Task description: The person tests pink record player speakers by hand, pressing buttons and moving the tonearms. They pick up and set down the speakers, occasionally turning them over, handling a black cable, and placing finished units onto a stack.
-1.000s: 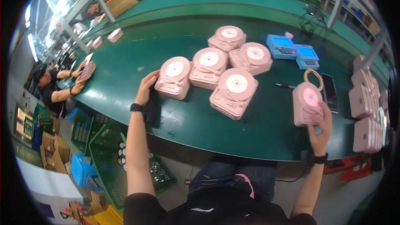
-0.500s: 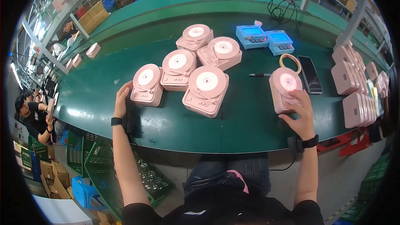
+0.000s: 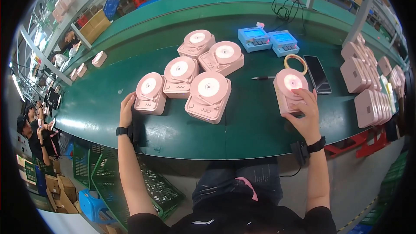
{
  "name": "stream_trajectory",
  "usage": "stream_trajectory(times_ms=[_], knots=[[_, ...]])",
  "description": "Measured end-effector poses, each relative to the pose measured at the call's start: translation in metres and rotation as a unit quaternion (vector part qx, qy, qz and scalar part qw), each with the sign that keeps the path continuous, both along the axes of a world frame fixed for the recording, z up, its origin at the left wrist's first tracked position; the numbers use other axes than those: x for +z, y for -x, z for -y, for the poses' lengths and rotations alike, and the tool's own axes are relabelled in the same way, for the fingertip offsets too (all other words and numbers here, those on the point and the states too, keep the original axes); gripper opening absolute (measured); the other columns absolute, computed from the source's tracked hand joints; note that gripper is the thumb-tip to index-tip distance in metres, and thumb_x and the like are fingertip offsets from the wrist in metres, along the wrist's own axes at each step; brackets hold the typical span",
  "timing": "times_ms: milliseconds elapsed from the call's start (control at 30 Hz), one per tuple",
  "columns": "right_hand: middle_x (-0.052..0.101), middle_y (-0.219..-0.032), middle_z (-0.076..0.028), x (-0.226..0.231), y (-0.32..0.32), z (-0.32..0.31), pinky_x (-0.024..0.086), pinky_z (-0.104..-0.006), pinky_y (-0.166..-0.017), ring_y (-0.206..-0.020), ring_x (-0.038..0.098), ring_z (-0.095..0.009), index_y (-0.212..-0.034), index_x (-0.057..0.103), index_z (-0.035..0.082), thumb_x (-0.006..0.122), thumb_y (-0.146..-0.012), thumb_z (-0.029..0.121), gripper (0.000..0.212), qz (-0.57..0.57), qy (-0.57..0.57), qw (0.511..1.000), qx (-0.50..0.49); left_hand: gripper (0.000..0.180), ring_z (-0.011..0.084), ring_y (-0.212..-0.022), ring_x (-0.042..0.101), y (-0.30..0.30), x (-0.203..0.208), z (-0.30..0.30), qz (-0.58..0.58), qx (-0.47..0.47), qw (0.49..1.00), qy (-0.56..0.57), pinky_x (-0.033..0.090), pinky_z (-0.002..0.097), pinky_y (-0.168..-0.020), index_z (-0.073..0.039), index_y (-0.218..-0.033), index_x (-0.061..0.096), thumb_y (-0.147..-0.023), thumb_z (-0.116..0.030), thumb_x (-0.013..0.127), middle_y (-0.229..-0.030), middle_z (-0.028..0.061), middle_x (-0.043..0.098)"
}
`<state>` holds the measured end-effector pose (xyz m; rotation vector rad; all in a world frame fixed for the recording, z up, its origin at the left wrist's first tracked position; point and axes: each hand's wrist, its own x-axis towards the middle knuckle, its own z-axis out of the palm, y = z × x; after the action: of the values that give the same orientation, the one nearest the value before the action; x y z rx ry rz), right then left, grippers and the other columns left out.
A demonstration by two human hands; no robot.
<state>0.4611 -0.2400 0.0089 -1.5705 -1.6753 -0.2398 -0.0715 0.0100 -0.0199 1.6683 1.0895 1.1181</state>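
Observation:
My right hand (image 3: pixel 307 115) is over a small pink record-player-shaped device (image 3: pixel 286 101) at the right. Its thumb is at the near edge, and its fingers curl over the top by the disc, whose centre glows. My left hand (image 3: pixel 126 112) rests at the left side of another pink record-player device (image 3: pixel 148 99), fingers stretched and not wrapped around it. Several more of these devices stand grouped beside it, among them a near one (image 3: pixel 208 97), a middle one (image 3: pixel 180 77) and a far one (image 3: pixel 197 43). Each has a round disc with a pale centre.
Two blue boxes with lit screens (image 3: pixel 254 39) stand at the back. A tape roll (image 3: pixel 296 63), a phone (image 3: pixel 317 74) and a pen (image 3: pixel 263 78) lie near the right device. Pink housings (image 3: pixel 367 109) are stacked at the right. Green crates (image 3: pixel 130 186) stand below the table's left edge.
My right fingers have shifted across the top of the right device toward its disc, whose centre now glows warmer. The whole view has turned slightly. My left hand stays beside the leftmost grouped device.

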Motion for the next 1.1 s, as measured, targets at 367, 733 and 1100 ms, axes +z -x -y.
stream_trajectory(times_ms=[367, 733, 1100], knots=[[0.062, -0.115, -0.009, -0.001, -0.001, 0.0, 0.025, -0.053, -0.108, -0.113, 0.053, -0.03, -0.071, 0.06, 0.006, 0.084, -0.052, 0.013, 0.031, 0.0, 0.003, 1.0, 0.008, 0.038, 0.0164, -0.105, 0.056, -0.001, 0.003, 0.001, -0.031, 0.002, 0.999, -0.022, 0.039, 0.0264, -0.094, 0.007, -0.115, 0.059, -0.095, -0.023, 0.049, -0.11, 0.0101, 0.064], [0.062, -0.115, -0.013, 0.0, 0.002, 0.0, 0.044, -0.04, -0.09, -0.108, 0.053, -0.033, -0.072, 0.057, 0.004, 0.084, -0.053, 0.006, 0.033, 0.001, -0.016, 1.0, 0.015, 0.033, 0.0147, -0.1, 0.057, -0.005, 0.007, 0.004, -0.03, -0.006, 1.0, -0.001, 0.041, 0.0257, -0.091, 0.008, -0.113, 0.059, -0.09, -0.015, 0.054, -0.106, 0.0091, 0.064], [0.062, -0.114, -0.013, 0.0, 0.0, 0.0, 0.044, -0.0397, -0.089, -0.107, 0.054, -0.033, -0.073, 0.057, 0.005, 0.084, -0.053, 0.004, 0.033, -0.002, -0.024, 1.0, 0.017, 0.025, 0.0097, -0.079, 0.055, -0.01, 0.004, 0.002, -0.081, 0.081, 0.99, -0.081, 0.043, 0.0229, -0.071, 0.006, -0.098, 0.062, -0.089, -0.013, 0.049, -0.085, 0.0047, 0.064]])
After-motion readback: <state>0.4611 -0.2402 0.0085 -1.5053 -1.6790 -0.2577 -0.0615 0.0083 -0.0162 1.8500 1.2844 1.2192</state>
